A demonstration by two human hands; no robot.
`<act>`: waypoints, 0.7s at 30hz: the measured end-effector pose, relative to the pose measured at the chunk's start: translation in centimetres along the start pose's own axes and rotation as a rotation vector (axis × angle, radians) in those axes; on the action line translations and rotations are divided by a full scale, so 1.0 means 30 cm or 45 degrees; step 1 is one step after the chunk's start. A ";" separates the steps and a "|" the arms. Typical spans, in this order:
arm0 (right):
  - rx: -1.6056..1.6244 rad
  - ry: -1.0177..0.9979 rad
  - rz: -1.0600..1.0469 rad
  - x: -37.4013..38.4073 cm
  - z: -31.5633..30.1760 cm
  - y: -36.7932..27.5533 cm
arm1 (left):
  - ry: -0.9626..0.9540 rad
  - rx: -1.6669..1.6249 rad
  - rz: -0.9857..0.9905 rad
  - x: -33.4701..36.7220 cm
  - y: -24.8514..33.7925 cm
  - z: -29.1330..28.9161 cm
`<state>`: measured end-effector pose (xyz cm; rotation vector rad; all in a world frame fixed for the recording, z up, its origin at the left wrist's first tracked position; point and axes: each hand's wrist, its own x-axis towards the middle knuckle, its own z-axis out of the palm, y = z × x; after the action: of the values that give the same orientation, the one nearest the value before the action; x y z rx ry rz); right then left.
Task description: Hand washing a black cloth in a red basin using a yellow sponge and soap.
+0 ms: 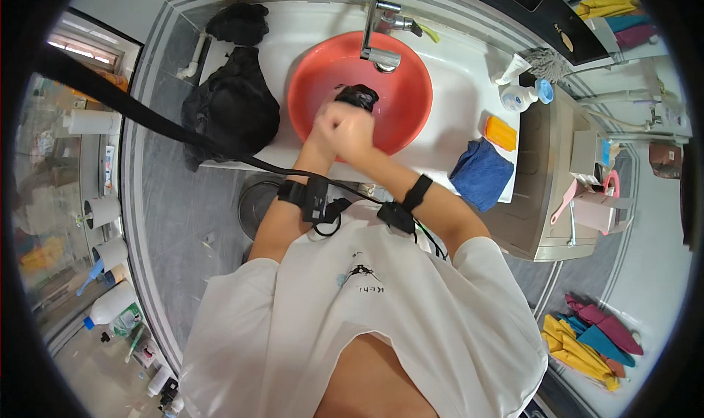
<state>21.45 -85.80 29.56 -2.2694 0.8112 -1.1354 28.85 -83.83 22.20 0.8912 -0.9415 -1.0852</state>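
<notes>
A round red basin (419, 88) with water in it stands in the white sink, below a chrome faucet (383, 57). Over the basin, a wet black cloth (359, 95) is bunched up and sticks out beyond my fists. My right hand (353, 130) is closed round it, pressed against my left hand (324, 117), which grips the same cloth and is partly hidden behind the right. What sort of garment the cloth is, I cannot tell.
On the sink's left ledge lies a larger black garment (235, 106), with a smaller black cloth (238, 24) behind it. A folded blue cloth (482, 174), an orange soap bar (500, 133) and a white bottle (519, 97) sit on the right. A black cable (220, 148) crosses the view.
</notes>
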 end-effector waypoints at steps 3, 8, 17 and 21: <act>0.101 -0.207 -0.083 -0.013 -0.003 -0.041 | 0.109 -0.519 0.185 -0.009 -0.028 0.003; -0.181 0.034 0.373 0.094 0.013 0.182 | 0.615 -1.303 -0.818 0.058 0.027 0.056; 0.131 -0.066 -0.046 0.004 0.015 -0.038 | 0.523 -1.152 -0.634 -0.003 -0.031 -0.025; -0.101 0.089 0.376 0.093 0.030 0.154 | 0.618 -1.294 -0.789 0.055 0.011 0.023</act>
<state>22.18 -90.88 27.66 -2.0923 1.1929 -1.0647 28.62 -85.41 23.03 0.5184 0.3563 -1.5402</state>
